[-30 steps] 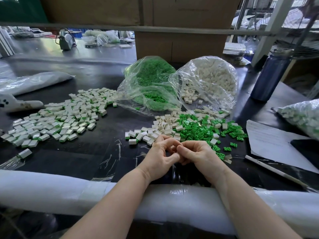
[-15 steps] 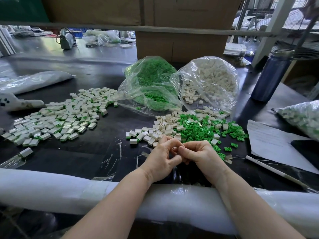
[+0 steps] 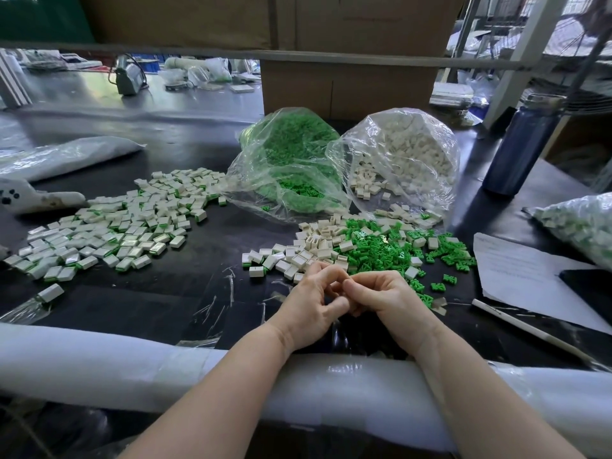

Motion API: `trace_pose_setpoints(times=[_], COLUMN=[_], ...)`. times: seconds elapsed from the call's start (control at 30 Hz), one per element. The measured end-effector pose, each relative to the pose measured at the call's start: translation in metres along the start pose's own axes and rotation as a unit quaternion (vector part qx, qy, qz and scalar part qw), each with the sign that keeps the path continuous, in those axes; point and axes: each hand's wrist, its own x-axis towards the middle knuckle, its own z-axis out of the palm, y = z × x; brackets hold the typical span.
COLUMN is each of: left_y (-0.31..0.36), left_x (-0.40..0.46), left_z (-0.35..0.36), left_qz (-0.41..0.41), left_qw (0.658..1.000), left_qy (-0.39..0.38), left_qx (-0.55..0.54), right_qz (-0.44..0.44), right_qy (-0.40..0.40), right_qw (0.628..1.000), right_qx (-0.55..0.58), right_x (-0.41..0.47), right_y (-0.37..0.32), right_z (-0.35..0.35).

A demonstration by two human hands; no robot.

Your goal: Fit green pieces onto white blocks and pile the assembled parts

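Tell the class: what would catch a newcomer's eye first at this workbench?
Two clear bags at the back, one of green pieces and one of white blocks, spill into a mixed heap. A wide pile of assembled parts spreads at left. Both hands, left hand and right hand, meet fingertip to fingertip nearest the camera.

Both hands meet at the table's near edge, left hand [image 3: 309, 304] and right hand [image 3: 385, 301] with fingers curled together; whatever they hold is hidden. Loose white blocks [image 3: 308, 250] and green pieces [image 3: 381, 250] lie at twelve o'clock, the assembled pile [image 3: 112, 226] at ten.
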Motion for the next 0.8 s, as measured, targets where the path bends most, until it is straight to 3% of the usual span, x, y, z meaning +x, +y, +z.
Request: trace_pose_setpoints(times=[0.8], left_y=[0.0044], left_x=[-0.0008], left_z=[0.0002], left_qz=[-0.002], left_qw=[1.000], left_qy=[-0.004], left_qx=[0.013], right_qz=[-0.006], right_qy=[0.019], right_qw=[1.000], right_qx=[0.002], right_x=[0.0017], right_y=[0.0028], right_z=[0.0005])
